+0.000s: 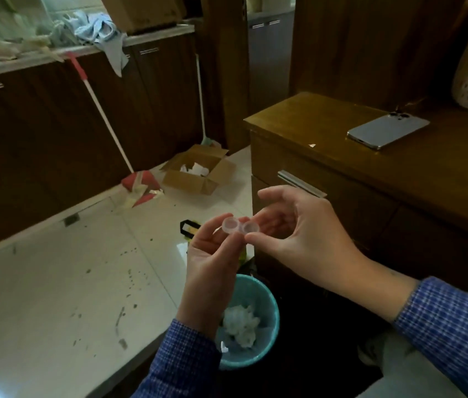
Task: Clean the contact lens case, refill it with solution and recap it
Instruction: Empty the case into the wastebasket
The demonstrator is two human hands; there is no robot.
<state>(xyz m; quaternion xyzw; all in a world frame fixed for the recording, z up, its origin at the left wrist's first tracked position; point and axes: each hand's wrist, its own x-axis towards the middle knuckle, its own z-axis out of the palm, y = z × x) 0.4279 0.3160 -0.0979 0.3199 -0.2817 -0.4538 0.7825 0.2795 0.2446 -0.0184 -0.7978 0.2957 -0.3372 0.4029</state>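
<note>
Head view, the only one. Contact lens case (240, 226) sits at centre frame, held up in the air between both hands, both wells uncapped and facing the camera (translucent plastic; whether liquid is inside cannot be told).

Left hand (212, 254): fingers curled, thumb and fingertips pinching the left well of the case.

Right hand (296, 234): thumb tip pressed against the lower right edge of the case, index and other fingers curved behind the right well, so it holds that end. The two hands are close together, meeting at the case.

Both forearms wear blue checked sleeves (451, 326).

Directly below the hands, lower centre: teal waste bin (270, 317) with crumpled white tissue (241, 326) inside.

Right of frame: wooden cabinet (342, 173) with a phone (388, 130) lying face down on its top.

Upper centre-left, on the tiled floor: open cardboard box (198, 172), and beside it a red mop (138, 183) leaning against dark cupboards.
</note>
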